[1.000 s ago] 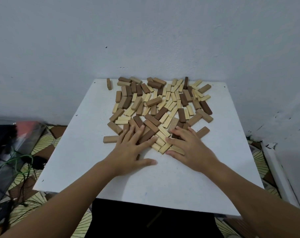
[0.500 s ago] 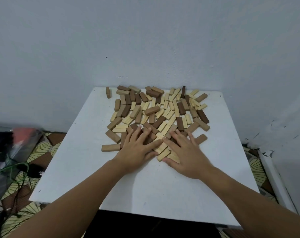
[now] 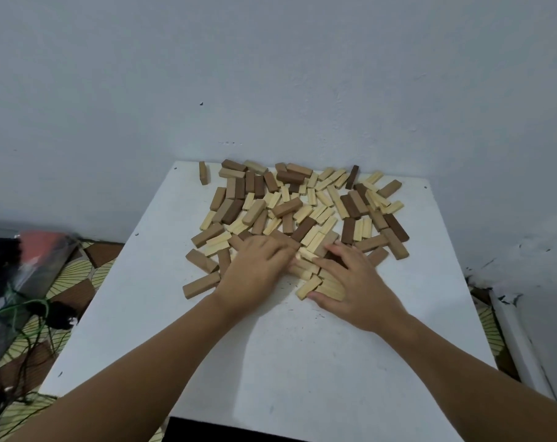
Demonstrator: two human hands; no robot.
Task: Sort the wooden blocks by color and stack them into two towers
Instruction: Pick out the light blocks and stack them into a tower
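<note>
Two bare forearms enter from the near edge and reach over a white table [image 3: 270, 362] set against a pale wall [image 3: 270, 74]. The left hand [image 3: 254, 272] lies palm down at the near margin of the wooden blocks [image 3: 302, 212]; its fingers bend over brown pieces there, but whether they grip one cannot be told. The right hand [image 3: 353, 282] lies flat just beside it, fingers spread and extended, pressing on several pale blocks, with the thumb against the end of a pale block [image 3: 308, 288] at the near edge of the heap. A light-brown block [image 3: 201, 284] lies on the table touching the left wrist's outer side. Beyond the hands the blocks spread unsorted, pale and brown pieces mixed, lying flat in one loose layer with a few resting on others, across the middle and far half of the tabletop. A single brown block [image 3: 202, 172] sits apart near the far-left corner. On the patterned floor [image 3: 73, 282] to the left lie dark cables [image 3: 31, 314] and a blurred red-and-grey object [image 3: 38, 250].
</note>
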